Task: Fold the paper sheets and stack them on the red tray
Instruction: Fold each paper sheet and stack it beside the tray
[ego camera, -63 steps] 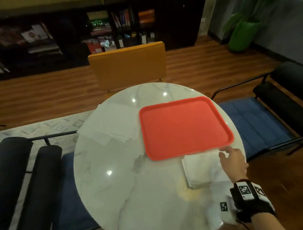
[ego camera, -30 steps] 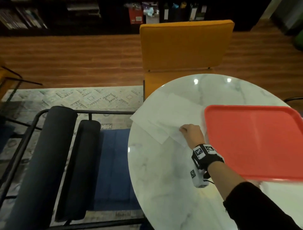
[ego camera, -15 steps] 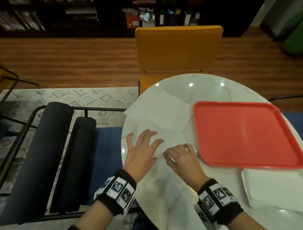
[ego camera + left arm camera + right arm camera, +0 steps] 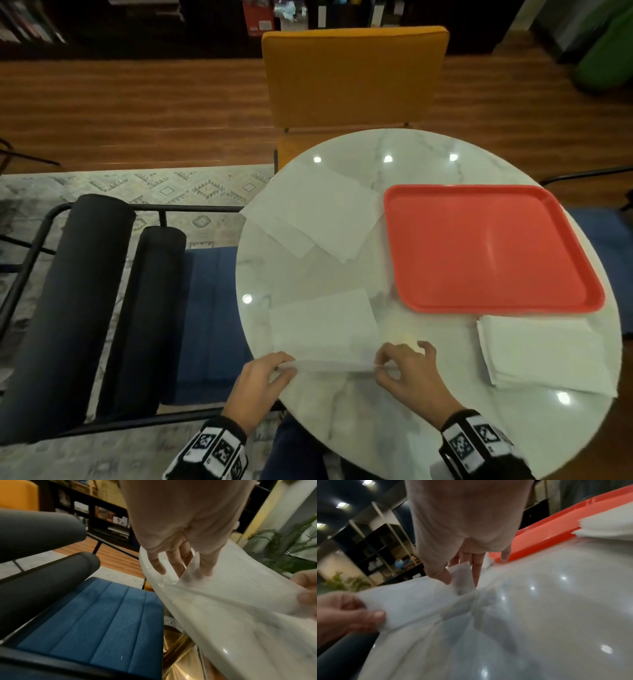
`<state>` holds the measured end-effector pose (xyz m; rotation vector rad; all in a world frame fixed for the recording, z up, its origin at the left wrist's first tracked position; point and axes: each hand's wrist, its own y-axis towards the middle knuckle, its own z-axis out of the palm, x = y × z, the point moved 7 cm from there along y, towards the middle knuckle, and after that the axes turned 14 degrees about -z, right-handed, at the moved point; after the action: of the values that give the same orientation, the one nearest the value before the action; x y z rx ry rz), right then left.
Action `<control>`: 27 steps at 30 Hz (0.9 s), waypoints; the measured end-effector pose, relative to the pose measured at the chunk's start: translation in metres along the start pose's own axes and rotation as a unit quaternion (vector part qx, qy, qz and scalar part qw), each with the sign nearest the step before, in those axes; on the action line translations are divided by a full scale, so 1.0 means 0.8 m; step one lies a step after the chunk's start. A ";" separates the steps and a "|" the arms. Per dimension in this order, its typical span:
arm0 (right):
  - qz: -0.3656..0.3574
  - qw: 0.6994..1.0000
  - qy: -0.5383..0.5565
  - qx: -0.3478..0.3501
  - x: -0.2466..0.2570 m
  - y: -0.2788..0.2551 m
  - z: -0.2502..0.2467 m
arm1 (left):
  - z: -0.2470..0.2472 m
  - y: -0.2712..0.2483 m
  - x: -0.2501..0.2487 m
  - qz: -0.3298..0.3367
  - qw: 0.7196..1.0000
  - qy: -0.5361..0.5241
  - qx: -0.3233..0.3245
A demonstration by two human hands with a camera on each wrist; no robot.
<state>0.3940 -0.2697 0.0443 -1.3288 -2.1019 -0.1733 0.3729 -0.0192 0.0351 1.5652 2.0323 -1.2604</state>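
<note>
One thin white paper sheet (image 4: 325,325) lies on the round marble table (image 4: 394,411) in front of me. My left hand (image 4: 270,371) pinches its near left corner and my right hand (image 4: 394,366) pinches its near right corner, lifting the near edge off the table. The wrist views show the sheet (image 4: 231,588) (image 4: 423,601) stretched between both hands. A loose pile of unfolded sheets (image 4: 315,222) lies at the far left of the table. The empty red tray (image 4: 479,246) sits to the right. A stack of folded sheets (image 4: 537,356) rests just in front of the tray.
An orange chair (image 4: 352,78) stands at the table's far side. A blue-cushioned chair with black bolsters (image 4: 102,308) stands close to the table's left edge. A dark shelf runs along the back wall above the wooden floor.
The sheet has been drawn away from the pile toward me. My left hand, flat on the paper before, now pinches a corner, and both hands have moved nearer and raised the near edge.
</note>
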 end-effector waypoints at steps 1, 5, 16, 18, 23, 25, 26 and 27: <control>0.009 0.999 0.032 -0.020 -0.001 0.003 -0.006 | -0.001 -0.002 0.002 -0.015 0.999 -0.032 0.003; 0.028 0.990 0.084 -0.111 -0.008 0.031 -0.037 | -0.018 0.013 0.005 -0.096 0.987 -0.130 -0.007; 0.058 0.991 0.104 -0.057 -0.006 0.135 -0.037 | -0.030 0.045 0.022 -0.225 0.968 -0.089 -0.066; 0.059 0.995 0.041 -0.073 0.001 0.133 -0.044 | -0.035 0.034 0.019 -0.227 0.966 -0.027 -0.119; -0.019 0.995 -0.079 -0.066 0.053 0.112 -0.021 | -0.030 0.010 -0.004 -0.092 0.958 0.174 -0.211; -0.081 0.992 -0.100 -0.007 0.081 0.102 0.023 | -0.009 0.015 0.004 -0.064 0.956 0.246 -0.149; -0.113 0.987 -0.108 0.025 0.093 0.098 0.046 | 0.002 0.018 0.012 -0.067 0.951 0.283 -0.107; -0.139 0.981 -0.115 0.067 0.104 0.094 0.070 | 0.013 0.021 0.022 -0.071 0.947 0.307 -0.066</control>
<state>0.4090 -0.1459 0.0316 -1.0134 -2.4441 0.0075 0.3786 -0.0152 0.0097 1.9453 2.5696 -0.6946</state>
